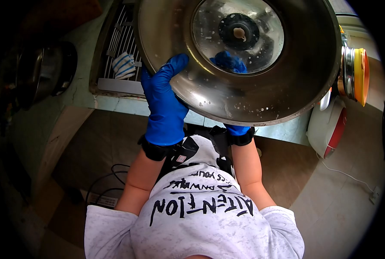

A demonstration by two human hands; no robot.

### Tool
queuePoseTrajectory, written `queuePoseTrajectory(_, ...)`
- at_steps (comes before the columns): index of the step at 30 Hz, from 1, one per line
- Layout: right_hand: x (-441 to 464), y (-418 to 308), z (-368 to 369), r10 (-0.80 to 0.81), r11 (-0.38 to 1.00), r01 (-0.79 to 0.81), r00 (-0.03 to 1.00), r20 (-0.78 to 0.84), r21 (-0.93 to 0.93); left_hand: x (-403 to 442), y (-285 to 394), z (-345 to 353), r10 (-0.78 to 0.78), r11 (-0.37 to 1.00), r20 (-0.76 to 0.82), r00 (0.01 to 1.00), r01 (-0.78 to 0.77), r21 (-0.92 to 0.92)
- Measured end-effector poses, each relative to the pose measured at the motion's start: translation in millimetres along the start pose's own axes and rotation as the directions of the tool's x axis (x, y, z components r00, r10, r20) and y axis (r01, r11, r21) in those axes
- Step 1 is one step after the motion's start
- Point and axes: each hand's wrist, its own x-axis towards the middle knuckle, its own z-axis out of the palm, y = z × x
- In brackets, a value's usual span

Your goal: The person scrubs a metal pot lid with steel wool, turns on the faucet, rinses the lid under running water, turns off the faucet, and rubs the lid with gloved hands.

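A large round metal pot lid (pixel 261 99) with a clear centre window (pixel 266 47) fills the upper middle of the head view. Water drops or pale specks dot its surface. At the lid's left edge, my left hand (pixel 164 105) in a blue rubber glove grips the rim, thumb over the near face and fingers behind. My right hand (pixel 238 129), gloved in blue too, reaches under the lid. Only its cuff shows below the rim, and a blurred blue shape appears in the window. The lid hides its exact finger position. A black disc (pixel 239 32) sits at the window's centre.
Behind the lid at left is a metal rack (pixel 117 39) with a blue-striped white cloth (pixel 124 65). A dark pot (pixel 50 69) stands farther left. At right are a yellow-rimmed container (pixel 360 77) and a white-and-red appliance (pixel 328 127) with a cord. The pale counter edge (pixel 283 131) runs below.
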Motion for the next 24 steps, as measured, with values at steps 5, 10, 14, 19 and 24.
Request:
queuePoseTrajectory(5, 4, -4, 17, -0.191, 0.660, 0.214, 0.975, 0.115, -0.720, -2, -1, 1, 0.048, 0.998, -0.009, 0.999, -0.047, 0.043)
queuePoseTrajectory(10, -7, 1, 3, -0.086, 0.102, 0.113, 0.991, 0.104, -0.988, -4, -1, 2, 0.041, 0.999, -0.016, 0.999, -0.040, 0.023)
queuePoseTrajectory(14, -17, 16, -37, -0.196, 0.299, 0.095, 0.980, 0.036, -0.950, -7, 0, 4, 0.058, 0.997, -0.016, 0.998, -0.058, 0.048)
queuePoseTrajectory(19, -14, 11, -26, -0.122, 0.884, 0.049, 0.984, -0.130, -0.465, -7, -2, 1, 0.080, 0.995, -0.004, 0.997, -0.080, 0.057)
queuePoseTrajectory(24, -13, 6, -29, -0.077, 0.981, 0.048, 0.986, -0.150, -0.189, -12, 3, 5, 0.075, 0.993, 0.008, 0.997, -0.076, 0.088)
